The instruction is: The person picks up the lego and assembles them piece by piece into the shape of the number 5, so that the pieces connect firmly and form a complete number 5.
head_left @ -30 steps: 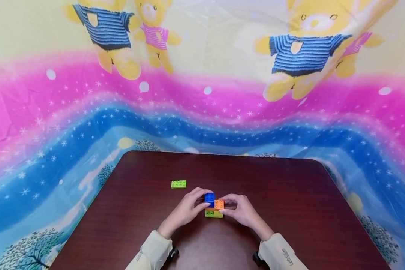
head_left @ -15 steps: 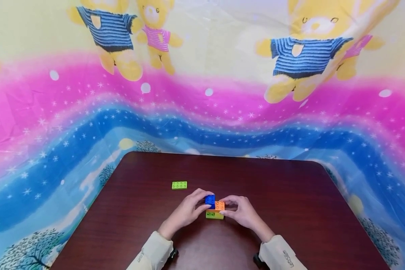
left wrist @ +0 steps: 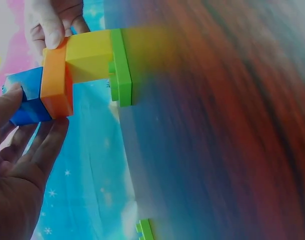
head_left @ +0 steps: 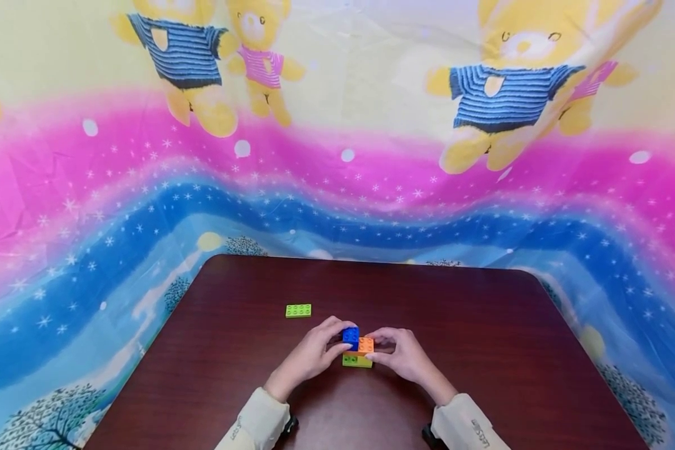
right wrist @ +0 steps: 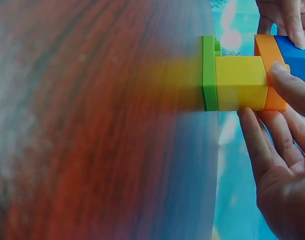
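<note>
A small tower of toy building bricks stands on the table between the hands. Its base is a flat green brick, with a yellow brick on the right half of that. Across the top of the yellow one lies an orange brick, overhanging to the left. The blue brick sits on the orange one's left end. My left hand pinches the blue brick between thumb and fingers. From the other side, my right hand grips the orange brick, its thumb on the near face and a finger by the yellow brick.
Another flat green brick lies on the dark wooden table, behind and to the left of the tower. A patterned cloth with bears hangs behind the table and around its sides.
Both hands keep their hold on the tower, with hardly any movement. The whole view shifts slightly.
</note>
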Action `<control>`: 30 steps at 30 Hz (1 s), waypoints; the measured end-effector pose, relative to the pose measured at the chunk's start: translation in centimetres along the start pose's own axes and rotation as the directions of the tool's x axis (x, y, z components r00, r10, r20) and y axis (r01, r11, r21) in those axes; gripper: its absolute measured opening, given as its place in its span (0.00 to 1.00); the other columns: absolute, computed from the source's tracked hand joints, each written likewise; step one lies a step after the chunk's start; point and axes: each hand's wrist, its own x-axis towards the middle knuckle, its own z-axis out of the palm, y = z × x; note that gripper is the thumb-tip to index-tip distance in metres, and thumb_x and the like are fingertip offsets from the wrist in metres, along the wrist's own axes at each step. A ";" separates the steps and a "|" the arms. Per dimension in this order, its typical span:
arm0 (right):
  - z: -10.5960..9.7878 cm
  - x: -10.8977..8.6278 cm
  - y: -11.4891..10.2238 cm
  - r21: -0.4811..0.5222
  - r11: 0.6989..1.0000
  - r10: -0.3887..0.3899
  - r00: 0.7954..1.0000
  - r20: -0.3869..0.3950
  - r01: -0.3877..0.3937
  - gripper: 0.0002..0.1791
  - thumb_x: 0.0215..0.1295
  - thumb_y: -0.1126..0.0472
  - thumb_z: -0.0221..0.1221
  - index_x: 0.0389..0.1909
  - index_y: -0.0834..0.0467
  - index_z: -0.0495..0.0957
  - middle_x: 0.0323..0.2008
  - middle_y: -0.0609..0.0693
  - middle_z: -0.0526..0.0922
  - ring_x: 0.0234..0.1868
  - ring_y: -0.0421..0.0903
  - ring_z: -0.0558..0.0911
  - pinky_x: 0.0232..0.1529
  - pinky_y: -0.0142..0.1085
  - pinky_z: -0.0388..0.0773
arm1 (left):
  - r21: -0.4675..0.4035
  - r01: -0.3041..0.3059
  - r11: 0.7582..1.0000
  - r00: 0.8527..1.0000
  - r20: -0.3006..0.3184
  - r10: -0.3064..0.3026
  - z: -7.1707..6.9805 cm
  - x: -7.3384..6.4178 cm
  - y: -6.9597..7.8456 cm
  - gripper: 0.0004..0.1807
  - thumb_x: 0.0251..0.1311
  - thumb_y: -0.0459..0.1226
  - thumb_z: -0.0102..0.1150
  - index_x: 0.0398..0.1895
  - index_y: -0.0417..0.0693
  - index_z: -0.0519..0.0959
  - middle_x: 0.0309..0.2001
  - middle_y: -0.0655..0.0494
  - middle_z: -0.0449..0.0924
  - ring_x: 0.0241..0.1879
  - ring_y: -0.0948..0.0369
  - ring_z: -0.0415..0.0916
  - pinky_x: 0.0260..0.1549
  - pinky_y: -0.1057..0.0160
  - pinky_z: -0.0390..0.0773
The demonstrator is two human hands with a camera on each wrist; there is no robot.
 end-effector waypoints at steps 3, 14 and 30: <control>0.0 0.0 0.0 0.001 1.000 0.000 1.000 0.000 0.000 0.20 0.60 0.51 0.75 0.53 0.49 0.87 0.47 0.46 0.89 0.46 0.45 0.86 0.48 0.37 0.87 | -0.028 0.009 1.000 1.000 0.002 -0.009 0.1 0.0 -0.1 0.19 0.75 0.43 0.57 0.67 0.56 0.76 0.51 0.62 0.76 0.51 0.66 0.79 0.57 0.60 0.83; 0.0 -0.1 0.0 0.002 1.000 -0.013 1.000 -0.010 0.013 0.20 0.60 0.52 0.75 0.52 0.49 0.87 0.47 0.46 0.89 0.46 0.45 0.87 0.47 0.37 0.87 | -0.164 0.027 0.986 1.000 0.008 -0.026 0.4 0.3 -0.8 0.18 0.74 0.44 0.59 0.64 0.60 0.75 0.53 0.61 0.77 0.56 0.63 0.80 0.60 0.56 0.81; 0.1 0.0 -0.1 -0.014 1.000 0.010 1.000 -0.014 -0.010 0.20 0.59 0.53 0.75 0.53 0.48 0.87 0.48 0.46 0.89 0.47 0.45 0.86 0.48 0.37 0.87 | -0.198 0.099 0.975 0.995 0.008 -0.099 0.4 0.4 -1.1 0.18 0.71 0.44 0.64 0.62 0.58 0.79 0.52 0.61 0.79 0.55 0.63 0.81 0.59 0.61 0.81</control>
